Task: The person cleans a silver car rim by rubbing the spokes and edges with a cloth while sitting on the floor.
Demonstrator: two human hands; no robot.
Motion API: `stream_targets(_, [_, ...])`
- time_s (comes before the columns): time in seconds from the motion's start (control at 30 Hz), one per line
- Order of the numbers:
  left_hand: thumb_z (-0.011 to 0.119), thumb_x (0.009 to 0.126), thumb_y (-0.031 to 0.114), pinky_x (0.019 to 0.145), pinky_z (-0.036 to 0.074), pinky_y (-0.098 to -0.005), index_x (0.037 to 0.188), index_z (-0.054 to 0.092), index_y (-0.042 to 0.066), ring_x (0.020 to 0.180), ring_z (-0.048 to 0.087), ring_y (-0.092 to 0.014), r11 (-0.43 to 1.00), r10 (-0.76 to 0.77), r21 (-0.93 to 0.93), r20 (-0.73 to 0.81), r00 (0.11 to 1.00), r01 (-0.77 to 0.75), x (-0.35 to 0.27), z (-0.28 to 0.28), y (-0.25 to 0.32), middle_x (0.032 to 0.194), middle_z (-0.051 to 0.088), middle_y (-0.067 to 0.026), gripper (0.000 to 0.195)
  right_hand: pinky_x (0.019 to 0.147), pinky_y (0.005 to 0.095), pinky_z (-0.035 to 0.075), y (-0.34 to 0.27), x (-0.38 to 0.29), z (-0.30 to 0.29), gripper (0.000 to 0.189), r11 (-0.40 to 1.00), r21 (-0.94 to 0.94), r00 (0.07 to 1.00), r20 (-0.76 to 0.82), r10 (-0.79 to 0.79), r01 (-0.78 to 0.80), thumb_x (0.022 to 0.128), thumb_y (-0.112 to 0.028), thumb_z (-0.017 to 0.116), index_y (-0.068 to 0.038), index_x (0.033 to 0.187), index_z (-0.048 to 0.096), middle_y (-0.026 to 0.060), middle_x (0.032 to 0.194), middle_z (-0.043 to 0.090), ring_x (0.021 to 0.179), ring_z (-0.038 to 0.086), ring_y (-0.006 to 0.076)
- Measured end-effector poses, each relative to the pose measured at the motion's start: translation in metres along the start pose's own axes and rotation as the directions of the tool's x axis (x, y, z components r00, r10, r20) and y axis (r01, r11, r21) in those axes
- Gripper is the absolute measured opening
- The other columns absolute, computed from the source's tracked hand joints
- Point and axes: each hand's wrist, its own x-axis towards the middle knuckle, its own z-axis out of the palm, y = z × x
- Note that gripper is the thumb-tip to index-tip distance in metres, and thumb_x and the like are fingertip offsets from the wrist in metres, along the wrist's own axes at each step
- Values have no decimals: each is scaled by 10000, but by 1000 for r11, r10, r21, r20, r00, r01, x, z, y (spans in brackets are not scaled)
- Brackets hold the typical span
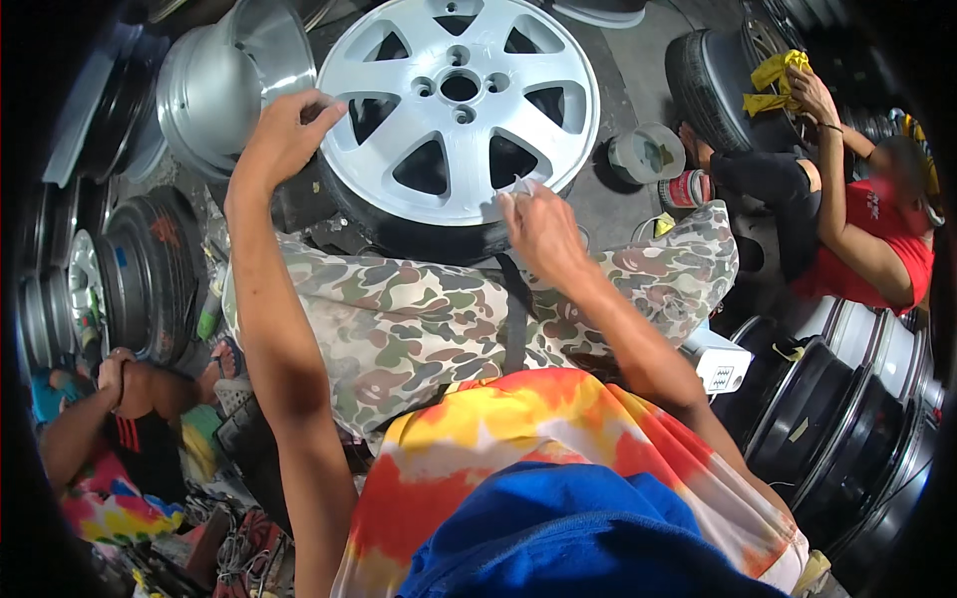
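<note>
A silver alloy wheel rim [456, 168] lies face up before me, resting on a black rubber tire [426, 243]. Dull streaks mark its spoked face. At the wheel's left edge is my left hand [288, 138], thumb apart from the bent fingers and nothing visible in it. Whether its fingertips touch the rim cannot be told. My right hand [544, 228] pinches a small greyish-white sheet [525, 185] over the near right edge of the rim. The sheet's material is unclear, and the fingers hide most of it.
Another metal rim [205, 97] stands close on the left. To the right are a translucent tub [647, 153] and a red-labelled can [686, 189]. A person in red [871, 247] holds a yellow cloth [774, 78] at a wheel; another person [112, 441] sits lower left. Several dark rims [815, 418] line the lower right.
</note>
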Motion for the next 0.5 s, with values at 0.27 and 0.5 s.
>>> stream_targets(0.27, [688,1004,359,802,497,-320,1135,737,-24,819,625,-163,1000,-15,-12,7,1000,15,8,4,-1,884,720,-90,407,796,477,379,-13,-1,15,279,997,-76,978,-206,-33,18,970,-173,659,9,771,729,147,890,615,934,543,328])
stream_targets(0.5, [694,1010,331,793,496,-311,1127,736,-36,817,624,-149,1000,-20,-11,19,1000,20,11,9,3,879,719,-81,387,799,482,365,-15,5,25,225,998,-62,975,-223,16,-30,959,-150,656,3,811,726,147,896,612,929,544,325])
